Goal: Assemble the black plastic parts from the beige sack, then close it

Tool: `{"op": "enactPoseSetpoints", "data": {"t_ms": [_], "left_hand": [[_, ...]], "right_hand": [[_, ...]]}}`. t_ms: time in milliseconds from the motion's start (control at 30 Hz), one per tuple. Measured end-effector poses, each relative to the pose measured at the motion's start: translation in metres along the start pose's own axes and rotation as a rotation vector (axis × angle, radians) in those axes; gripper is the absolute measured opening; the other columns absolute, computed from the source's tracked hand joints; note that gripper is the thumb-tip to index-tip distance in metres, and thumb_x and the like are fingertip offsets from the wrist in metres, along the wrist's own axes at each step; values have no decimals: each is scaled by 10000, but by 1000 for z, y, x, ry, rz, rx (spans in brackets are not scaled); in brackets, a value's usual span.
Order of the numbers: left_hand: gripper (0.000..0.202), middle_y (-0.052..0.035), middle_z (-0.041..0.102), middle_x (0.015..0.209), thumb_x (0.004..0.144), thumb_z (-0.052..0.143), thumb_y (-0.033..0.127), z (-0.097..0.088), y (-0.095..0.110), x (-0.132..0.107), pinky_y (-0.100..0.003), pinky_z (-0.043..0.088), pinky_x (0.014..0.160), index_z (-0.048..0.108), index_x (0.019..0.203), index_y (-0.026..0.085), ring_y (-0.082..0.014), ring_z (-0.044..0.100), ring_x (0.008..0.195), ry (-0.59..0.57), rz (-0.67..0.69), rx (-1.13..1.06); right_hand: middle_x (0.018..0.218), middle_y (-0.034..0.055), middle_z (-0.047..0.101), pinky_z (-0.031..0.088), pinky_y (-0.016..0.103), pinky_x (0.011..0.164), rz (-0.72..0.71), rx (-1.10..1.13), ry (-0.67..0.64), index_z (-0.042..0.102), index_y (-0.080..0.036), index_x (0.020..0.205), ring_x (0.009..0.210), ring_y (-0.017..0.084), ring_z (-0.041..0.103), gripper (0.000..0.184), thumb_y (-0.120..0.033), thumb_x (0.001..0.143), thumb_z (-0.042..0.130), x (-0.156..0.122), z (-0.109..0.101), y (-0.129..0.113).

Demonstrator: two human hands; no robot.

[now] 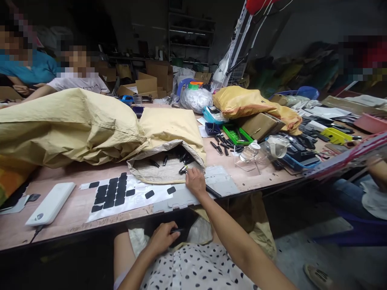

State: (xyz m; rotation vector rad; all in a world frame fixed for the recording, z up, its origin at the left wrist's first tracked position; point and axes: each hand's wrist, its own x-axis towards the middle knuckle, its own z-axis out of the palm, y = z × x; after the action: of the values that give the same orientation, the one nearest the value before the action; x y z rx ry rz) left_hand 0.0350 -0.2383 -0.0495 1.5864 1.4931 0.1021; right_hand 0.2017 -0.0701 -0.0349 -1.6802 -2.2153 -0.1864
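On the table's front edge, my right hand (196, 181) is closed around what looks like a hammer (213, 191). Its metal head points toward the sack and its black handle sticks out behind the hand. Right beyond lies the open mouth of a beige sack (172, 125), with several small black pieces (165, 160) inside. Below the table edge, over my lap, my left hand (163, 238) has its fingers closed on a small dark item (177, 230), mostly hidden. A white sheet with black rounded patches (111, 193) lies left of the sack mouth.
A white power bank (51, 203) with a cable lies at left. Another large sack (69, 125) bulges beside the beige one. Rightward are a green tray (237, 135), a clear jar (249, 152) and a blue tray (298, 163). Two people (80, 74) sit across; another person's knee (347, 193) shows right.
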Motion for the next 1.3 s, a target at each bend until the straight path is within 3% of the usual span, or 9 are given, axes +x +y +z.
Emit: {"op": "enactPoseSetpoints", "data": {"t_ms": [133, 433, 533, 667, 700, 800, 900, 967, 1300], "left_hand": [[352, -99, 745, 1213, 886, 540, 322, 24, -28, 28, -350, 487, 964, 720, 1174, 231, -282, 655, 1206, 27, -187, 103], [369, -115, 732, 1253, 840, 578, 316, 32, -36, 44, -420, 492, 1010, 728, 1174, 263, -315, 650, 1229, -7, -255, 146], [325, -107, 750, 1205, 804, 618, 338, 19, -19, 33, -402, 491, 1009, 759, 1081, 242, -313, 661, 1199, -61, -130, 143], [417, -54, 782, 895, 858, 546, 517, -32, 15, 24, -316, 545, 721, 738, 1053, 203, -212, 711, 762, -251, 140, -174], [460, -48, 771, 841, 865, 530, 570, -51, 24, 26, -299, 534, 676, 731, 1021, 187, -194, 690, 705, -225, 171, -251], [465, -52, 754, 818, 889, 490, 591, -113, 39, 49, -309, 514, 670, 715, 956, 189, -202, 668, 710, 234, 166, -280], [365, -109, 749, 927, 898, 511, 478, -161, 40, 85, -357, 519, 760, 713, 964, 182, -269, 687, 880, 738, -75, -152], [352, -177, 731, 1017, 880, 546, 434, -178, 37, 108, -408, 519, 813, 717, 1008, 154, -329, 679, 978, 913, -236, -67], [384, -162, 738, 1017, 851, 598, 512, -174, 51, 159, -429, 504, 829, 761, 1037, 218, -364, 663, 1018, 822, -211, 80]], "right_hand": [[977, 97, 627, 372, 319, 758, 1, -4, -8, 674, -186, 1040, 895, 231, 530, 188, -225, 964, 507, 1, -1, 0], [973, 92, 617, 377, 324, 766, -4, -14, 7, 670, -194, 1053, 897, 230, 522, 187, -213, 959, 510, 1, 0, 0], [973, 91, 616, 377, 325, 766, 1, -19, -3, 670, -194, 1044, 899, 229, 522, 183, -212, 960, 509, 1, 0, 0], [978, 98, 614, 371, 332, 767, -3, -23, -13, 667, -187, 1025, 906, 232, 519, 182, -219, 969, 497, 0, 0, 0], [978, 98, 612, 369, 333, 768, -3, -24, -14, 666, -187, 1026, 907, 233, 518, 182, -223, 971, 496, 0, 0, 0], [979, 94, 607, 368, 331, 773, 2, -26, -16, 662, -189, 1031, 907, 231, 515, 178, -233, 974, 499, -1, 0, -1], [972, 89, 604, 375, 330, 772, 2, -21, -8, 657, -193, 1021, 906, 231, 515, 161, -234, 968, 510, 0, 1, -1], [962, 88, 605, 379, 331, 764, 3, -16, -5, 655, -196, 1009, 900, 232, 516, 151, -231, 962, 516, 0, 2, -2], [969, 92, 622, 389, 328, 760, 24, -7, -36, 659, -199, 1018, 894, 231, 531, 158, -237, 961, 517, 1, -3, -6]]}}
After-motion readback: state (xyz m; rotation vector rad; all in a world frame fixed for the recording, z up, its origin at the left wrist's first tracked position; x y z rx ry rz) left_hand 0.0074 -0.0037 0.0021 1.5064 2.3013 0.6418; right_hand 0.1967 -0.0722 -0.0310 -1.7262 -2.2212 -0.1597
